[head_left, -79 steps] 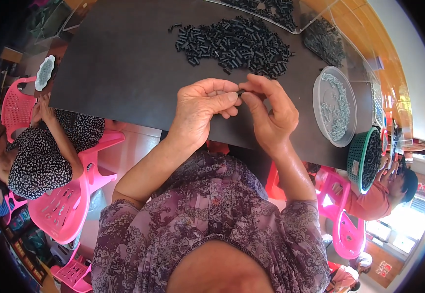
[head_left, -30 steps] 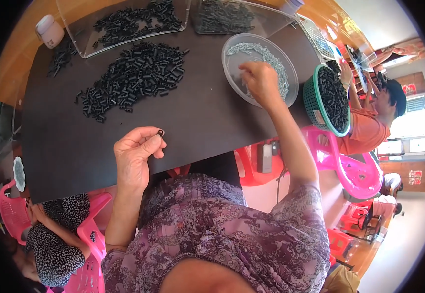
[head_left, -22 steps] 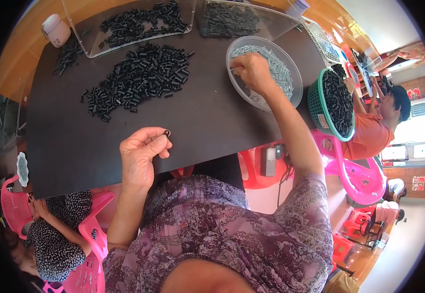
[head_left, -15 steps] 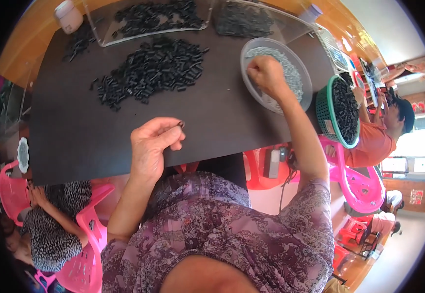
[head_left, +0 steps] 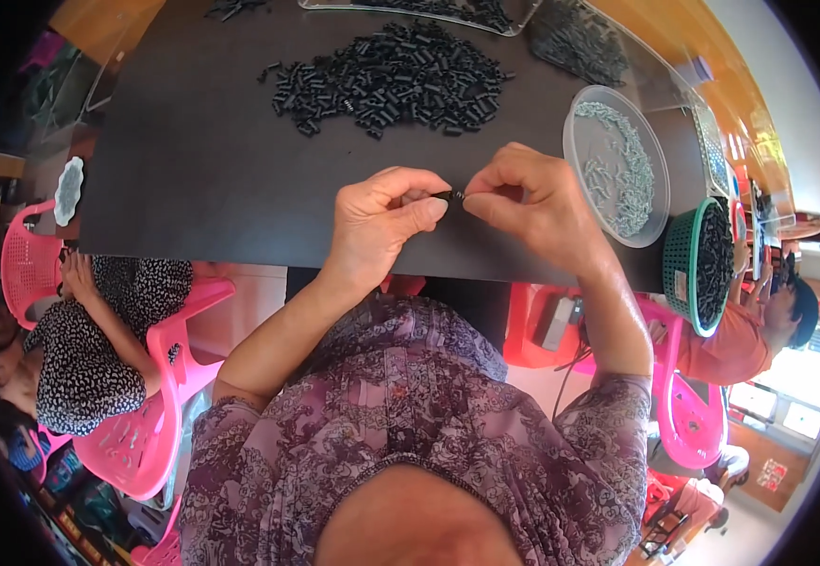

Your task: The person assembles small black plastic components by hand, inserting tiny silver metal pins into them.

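Observation:
Between thumb and fingertips my left hand [head_left: 377, 222] pinches a small black tube-shaped piece [head_left: 445, 195]. Just to its right, my right hand [head_left: 537, 198] is closed on a tiny metal coil spring [head_left: 460, 195], which is at the piece's end. Whether the spring sits inside the piece cannot be made out. Both hands are above the dark table near its front edge. A loose pile of similar black pieces [head_left: 391, 80] lies beyond them. To the right of my right hand is a clear round bowl [head_left: 657, 151] holding many small silvery springs [head_left: 631, 189].
A clear tray [head_left: 419, 14] with black pieces stands at the far edge, beside another clear container [head_left: 578, 42]. A green basket [head_left: 681, 255] full of black pieces is at the table's right corner. People sit on either side, one on a pink chair [head_left: 169, 396].
My right hand has come out of the bowl to meet my left hand, bringing a spring. The view has shifted, so the table contents appear further right and mostly higher.

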Demonstrator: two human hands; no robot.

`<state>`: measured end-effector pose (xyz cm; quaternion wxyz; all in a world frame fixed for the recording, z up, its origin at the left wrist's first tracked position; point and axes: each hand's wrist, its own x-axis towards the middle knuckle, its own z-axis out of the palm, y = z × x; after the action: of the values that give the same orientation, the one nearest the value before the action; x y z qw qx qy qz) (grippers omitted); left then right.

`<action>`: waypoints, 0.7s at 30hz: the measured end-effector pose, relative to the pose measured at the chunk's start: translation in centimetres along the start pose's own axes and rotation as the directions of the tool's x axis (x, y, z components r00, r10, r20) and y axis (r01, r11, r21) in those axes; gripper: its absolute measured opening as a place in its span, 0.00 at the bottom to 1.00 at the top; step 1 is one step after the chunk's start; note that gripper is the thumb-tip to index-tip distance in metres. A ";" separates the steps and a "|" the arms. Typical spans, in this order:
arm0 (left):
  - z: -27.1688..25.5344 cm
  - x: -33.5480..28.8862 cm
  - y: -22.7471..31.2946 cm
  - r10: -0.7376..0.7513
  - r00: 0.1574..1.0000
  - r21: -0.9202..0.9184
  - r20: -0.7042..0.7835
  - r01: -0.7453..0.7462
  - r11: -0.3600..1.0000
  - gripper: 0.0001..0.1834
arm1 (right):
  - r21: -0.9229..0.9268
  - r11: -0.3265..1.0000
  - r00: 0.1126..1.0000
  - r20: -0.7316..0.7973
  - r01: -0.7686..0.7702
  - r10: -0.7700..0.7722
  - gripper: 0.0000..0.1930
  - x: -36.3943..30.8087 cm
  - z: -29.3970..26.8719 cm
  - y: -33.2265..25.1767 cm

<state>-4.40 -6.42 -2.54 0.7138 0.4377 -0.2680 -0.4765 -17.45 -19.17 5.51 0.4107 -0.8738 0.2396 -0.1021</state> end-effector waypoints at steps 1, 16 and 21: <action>0.0 -0.1 0.0 0.003 1.000 -0.001 -0.008 -0.003 1.000 0.08 | -0.019 1.000 0.999 0.034 -0.014 0.015 0.05 0.2 0.3 -0.2; -1.2 -0.7 0.3 0.273 0.961 0.411 0.045 -0.267 0.872 0.10 | 0.142 0.949 0.952 0.168 -0.280 0.255 0.11 1.3 1.5 -0.8; -1.4 -1.0 0.2 0.082 0.997 0.083 -0.005 -0.081 0.993 0.08 | 0.293 0.880 0.925 0.188 -0.374 0.330 0.11 1.2 2.2 -0.2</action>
<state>-3.56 -4.98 -3.00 0.7151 0.4575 -0.3022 -0.4337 -15.55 -18.22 4.23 0.5749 -0.7411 0.3467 -0.0053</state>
